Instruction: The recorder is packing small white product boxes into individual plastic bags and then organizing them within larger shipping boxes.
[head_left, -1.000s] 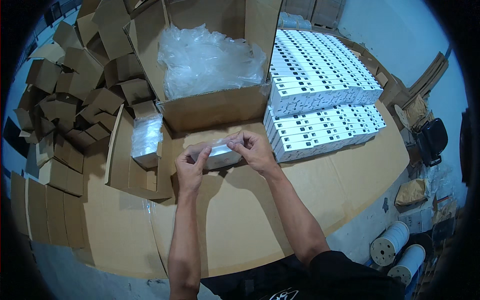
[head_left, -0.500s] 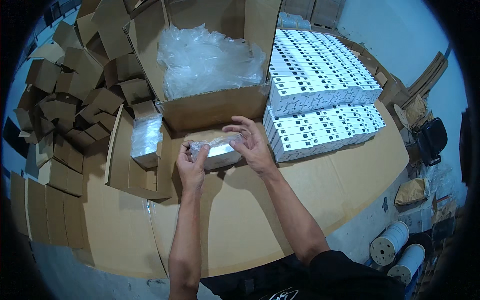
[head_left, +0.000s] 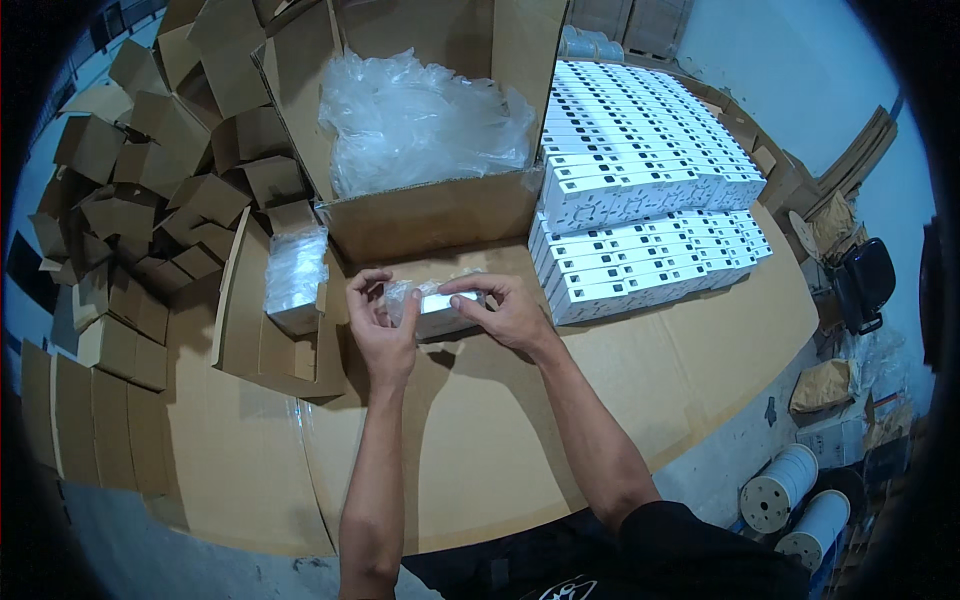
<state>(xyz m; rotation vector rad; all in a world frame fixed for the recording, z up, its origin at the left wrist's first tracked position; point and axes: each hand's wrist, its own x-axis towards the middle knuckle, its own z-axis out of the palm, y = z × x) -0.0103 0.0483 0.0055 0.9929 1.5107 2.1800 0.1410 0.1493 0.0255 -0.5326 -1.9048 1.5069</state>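
Bare forearms (head_left: pixel 598 432) reach forward.
The left hand (head_left: pixel 383 335) curls, thumb extended; the right hand (head_left: pixel 513 315) tilts inward, thumb and fingers bent.

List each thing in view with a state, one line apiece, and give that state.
Small white box: held, clear film about it.
Left hand: curled at its left end.
Right hand: gripping its right end.
Large carton: open, holding a plastic heap.
Narrow carton: open, part filled with plastic-wrapped boxes.
White boxes at right: stacked.
Brown cartons at left: piled, several open.
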